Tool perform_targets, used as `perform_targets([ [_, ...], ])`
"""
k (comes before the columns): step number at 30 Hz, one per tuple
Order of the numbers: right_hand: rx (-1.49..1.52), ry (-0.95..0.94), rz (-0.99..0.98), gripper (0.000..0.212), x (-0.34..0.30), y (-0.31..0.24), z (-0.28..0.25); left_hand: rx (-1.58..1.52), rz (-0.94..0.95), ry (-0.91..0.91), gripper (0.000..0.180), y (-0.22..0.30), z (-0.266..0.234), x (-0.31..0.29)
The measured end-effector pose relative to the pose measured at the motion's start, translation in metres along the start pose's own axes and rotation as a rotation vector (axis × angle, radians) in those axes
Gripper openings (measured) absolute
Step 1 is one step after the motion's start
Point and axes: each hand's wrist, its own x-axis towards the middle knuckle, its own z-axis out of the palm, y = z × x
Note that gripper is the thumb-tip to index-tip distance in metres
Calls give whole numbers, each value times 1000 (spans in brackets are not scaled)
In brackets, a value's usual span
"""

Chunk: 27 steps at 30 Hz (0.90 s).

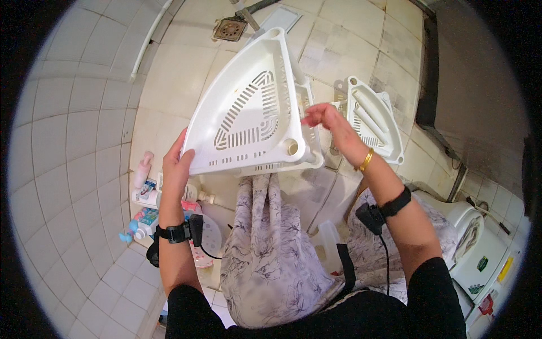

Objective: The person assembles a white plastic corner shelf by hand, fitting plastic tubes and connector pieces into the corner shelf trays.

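Largest first: pale square-tiled floor [169, 93], dingy at the joints; white tiled wall [59, 107] to the left. Patterned cloth [265, 254], creased and soft, lies over the person's legs.

Corner shelf [217, 99], white, is tilted up in front of the person, above the near edge of that cloth. More openwork white plastic shows behind; cannot tell if it is joined. Main risk, by my reckoning: support seems to come mostly from one corner, so a slip there could let it swing or drop; parts merely pushed together could come apart under a twist. Form: quarter-round, smooth moulded plastic, raised rim, slotted base.

White tray [394, 132] lies on the floor to the right, wedge-shaped and slotted too. The right forearm could knock it if it swings wide.

Left hand [177, 166]: grip closed on the shelf's left corner, thumb over the rim, fingers behind. Right hand [332, 122]: fingers loosely bent, nothing seen in the grip; tips close to the shelf's right side, contact unclear.

Small items: square floor drain [230, 29], brown-stained; pink bottle [143, 170], rounded, near the wall; round socket [291, 147] in the shelf's near right corner.
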Motion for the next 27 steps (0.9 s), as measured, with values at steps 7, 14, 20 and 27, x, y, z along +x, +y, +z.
perform_targets([
  [7,-128,198,-64,60,58,-2,-64,20,-7,-34,70,23,21,-9],
  [14,-108,161,-81,72,118,-5,-93,95,-14,-61,72,47,44,-21],
  [20,196,153,-76,62,122,28,-119,83,-60,-110,70,54,49,-24],
  [27,250,-1,-44,69,98,-12,-100,60,-4,-74,68,50,49,-28],
])
